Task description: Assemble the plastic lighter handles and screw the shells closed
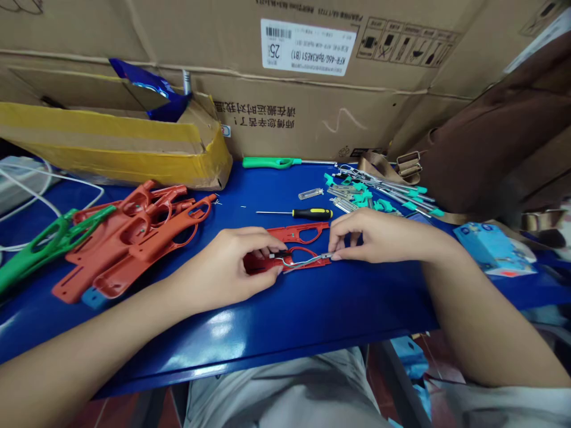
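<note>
In the head view a red lighter shell half lies under my hands. My left hand is closed around it, thumb on the near edge and fingers on the far edge. A small black igniter piece with thin wires sits in the shell beside my left fingertips. My right hand pinches a small grey metal piece at the wires' right end, over the shell's tip. Just behind lies a second red shell half, partly covered by my left fingers.
Red shell pieces and a green lighter shell are piled left. A screwdriver and a green lighter lie behind my hands. Metal rods and green parts form a heap. Cardboard borders the blue table.
</note>
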Demonstrator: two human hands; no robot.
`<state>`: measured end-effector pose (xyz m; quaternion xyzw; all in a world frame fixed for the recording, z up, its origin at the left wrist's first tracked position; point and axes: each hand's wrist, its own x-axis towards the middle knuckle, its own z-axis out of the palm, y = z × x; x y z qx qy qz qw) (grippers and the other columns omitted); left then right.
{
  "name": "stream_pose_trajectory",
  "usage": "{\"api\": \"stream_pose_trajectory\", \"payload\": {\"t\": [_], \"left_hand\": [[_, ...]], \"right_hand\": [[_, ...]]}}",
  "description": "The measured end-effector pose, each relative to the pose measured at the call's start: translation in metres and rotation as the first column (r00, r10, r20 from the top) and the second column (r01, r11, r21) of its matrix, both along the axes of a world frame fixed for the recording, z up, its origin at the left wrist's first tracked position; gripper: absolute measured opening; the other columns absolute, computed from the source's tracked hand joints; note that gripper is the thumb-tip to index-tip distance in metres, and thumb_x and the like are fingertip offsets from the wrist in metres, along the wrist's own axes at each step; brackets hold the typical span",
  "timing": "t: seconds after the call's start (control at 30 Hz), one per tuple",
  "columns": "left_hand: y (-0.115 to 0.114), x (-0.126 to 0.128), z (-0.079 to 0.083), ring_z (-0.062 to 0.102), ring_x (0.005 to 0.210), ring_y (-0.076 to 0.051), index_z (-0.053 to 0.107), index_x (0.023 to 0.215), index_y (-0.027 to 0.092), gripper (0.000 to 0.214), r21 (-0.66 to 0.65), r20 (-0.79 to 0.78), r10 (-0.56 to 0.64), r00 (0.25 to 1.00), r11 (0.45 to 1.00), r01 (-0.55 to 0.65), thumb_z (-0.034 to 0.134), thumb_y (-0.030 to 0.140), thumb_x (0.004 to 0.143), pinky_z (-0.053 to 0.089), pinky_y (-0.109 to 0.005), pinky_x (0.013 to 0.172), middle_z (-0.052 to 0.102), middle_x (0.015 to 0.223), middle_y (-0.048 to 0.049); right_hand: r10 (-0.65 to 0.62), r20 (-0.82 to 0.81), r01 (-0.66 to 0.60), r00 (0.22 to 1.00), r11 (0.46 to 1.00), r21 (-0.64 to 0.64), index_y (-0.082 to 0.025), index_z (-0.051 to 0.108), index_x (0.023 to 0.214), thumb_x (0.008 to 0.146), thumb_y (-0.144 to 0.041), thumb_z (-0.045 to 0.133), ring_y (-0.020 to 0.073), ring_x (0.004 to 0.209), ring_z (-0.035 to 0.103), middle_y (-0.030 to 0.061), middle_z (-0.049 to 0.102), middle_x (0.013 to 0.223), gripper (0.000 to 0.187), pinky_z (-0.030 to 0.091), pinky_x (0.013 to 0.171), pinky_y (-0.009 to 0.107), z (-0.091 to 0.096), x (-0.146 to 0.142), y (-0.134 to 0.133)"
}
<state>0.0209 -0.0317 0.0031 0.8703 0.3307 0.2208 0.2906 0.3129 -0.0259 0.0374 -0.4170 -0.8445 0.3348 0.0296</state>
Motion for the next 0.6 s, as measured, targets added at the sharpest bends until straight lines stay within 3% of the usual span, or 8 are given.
{"api": "stream_pose_trajectory", "payload": {"t": [0.37, 0.6], "left_hand": [[0.003, -0.001, -0.003, 0.073, 0.087, -0.017, 0.076, 0.11, 0.018, 0.026, 0.009, -0.017, -0.029, 0.999, 1.0, 0.029, 0.075, 0.023, 0.084, 0.057, -0.026, 0.078, 0.078, 0.104, -0.0042], [0.003, 0.001, -0.003, 0.073, 0.087, -0.018, 0.076, 0.11, 0.017, 0.026, 0.076, -0.037, -0.04, 0.999, 0.996, 0.042, 0.077, 0.018, 0.083, 0.057, -0.029, 0.079, 0.079, 0.101, -0.0043]], "right_hand": [[0.124, 0.092, -0.135, 0.988, 0.983, 0.125, -0.019, 0.078, 0.092, 0.091, -0.016, 0.066, 0.016, 0.081, 0.067, 0.0019, 0.075, 0.087, 0.013, 0.047, 0.075, 0.027, 0.004, -0.005, -0.008], [0.042, 0.348, -0.168, 0.937, 0.925, 0.342, -0.018, 0.073, 0.079, 0.089, -0.01, 0.06, 0.0199, 0.08, 0.067, 0.0046, 0.073, 0.086, 0.019, 0.042, 0.067, 0.03, 0.005, -0.02, -0.022]]}}
